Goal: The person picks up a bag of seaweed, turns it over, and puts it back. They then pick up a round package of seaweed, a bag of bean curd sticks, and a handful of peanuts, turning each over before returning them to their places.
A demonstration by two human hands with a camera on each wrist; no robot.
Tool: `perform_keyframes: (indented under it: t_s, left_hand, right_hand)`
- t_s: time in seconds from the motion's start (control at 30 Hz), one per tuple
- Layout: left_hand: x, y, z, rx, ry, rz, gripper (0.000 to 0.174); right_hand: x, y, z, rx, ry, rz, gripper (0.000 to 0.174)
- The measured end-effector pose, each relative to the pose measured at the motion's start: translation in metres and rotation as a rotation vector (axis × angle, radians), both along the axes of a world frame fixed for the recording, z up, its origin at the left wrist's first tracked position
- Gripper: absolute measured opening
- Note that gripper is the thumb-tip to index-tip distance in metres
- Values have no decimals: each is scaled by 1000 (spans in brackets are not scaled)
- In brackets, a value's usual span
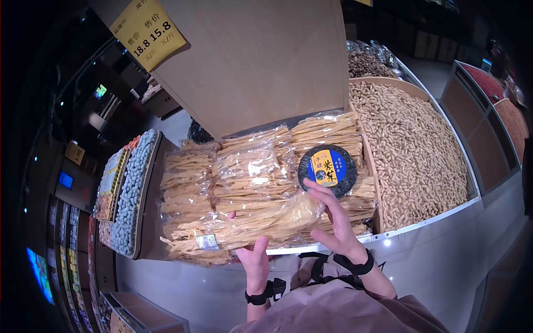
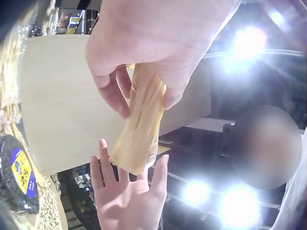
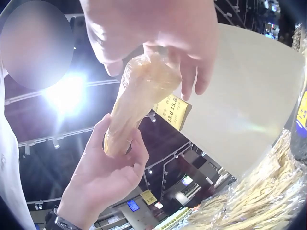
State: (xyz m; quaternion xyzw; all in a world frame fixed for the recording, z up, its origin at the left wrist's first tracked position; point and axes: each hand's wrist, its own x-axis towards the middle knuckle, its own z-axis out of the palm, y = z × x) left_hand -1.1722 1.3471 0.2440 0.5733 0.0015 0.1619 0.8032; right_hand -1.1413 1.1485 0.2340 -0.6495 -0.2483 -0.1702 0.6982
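Note:
A clear plastic bag of yellow dried sticks [image 1: 272, 222] with a white label lies across both hands, above a heap of similar bags [image 1: 250, 161]. My left hand [image 1: 255, 263] grips it near the labelled end; in the left wrist view the fingers and thumb of the left hand [image 2: 153, 43] curl round the bag [image 2: 141, 124]. At the bag's bunched right end is my right hand [image 1: 338, 227], fingers spread and straight. The right wrist view shows the right hand [image 3: 158, 33] by the rounded end of the bag [image 3: 139, 96].
A round black package [image 1: 347, 166] with a blue and yellow label sits on the bags. Peanuts [image 1: 411, 155] fill the bin at the right behind a wooden divider. A tall board [image 1: 250, 61] with a yellow price sign [image 1: 149, 33] stands behind. Blue-wrapped items [image 1: 133, 194] are at left.

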Motion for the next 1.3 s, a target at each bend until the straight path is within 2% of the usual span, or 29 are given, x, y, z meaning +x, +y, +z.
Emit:
perform_keyframes:
  t_s: [0.07,0.2,0.27,0.57,0.6,0.73,0.83,0.93,0.97,1.03,1.07,1.13,1.3]
  left_hand:
    - [3,1,-2,47,-26,41,91]
    - [6,1,0,-14,-38,-6,91]
    - [4,-1,0,-28,-25,-28,90]
    - [-5,-5,-4,20,-32,47,90]
    - [-6,-5,-4,-6,-15,49,90]
    - [-10,-6,-16,-7,-2,103,88]
    - [-12,-11,-12,62,-37,141,88]
    - [-13,-13,-12,84,-37,159,87]
    - [-13,-14,-12,84,-36,160,87]
    - [-13,-17,-12,174,-69,212,73]
    - [-12,-14,-16,175,-70,212,73]
    - [-9,-8,-24,187,40,276,62]
    - [-6,-9,-24,172,-34,294,53]
  right_hand:
    - [-1,0,0,253,41,45,70]
    - [3,-4,-6,247,-73,66,77]
    - [0,-1,-4,115,-15,-58,76]
    - [-2,2,-17,40,-63,-208,72]
    - [-4,2,-13,11,-75,-270,63]
    - [-8,1,-23,18,-109,-338,56]
    - [-13,-4,-21,-89,-43,-404,34]
    - [-15,-2,-25,27,82,-309,31]
    - [-14,-1,-24,26,83,-307,31]
    - [-10,1,-7,-106,-58,-434,39]
    - [-12,1,-1,-106,-59,-433,39]
    - [-14,0,6,-192,-62,-460,50]
    - [-14,0,-14,-72,85,-324,54]
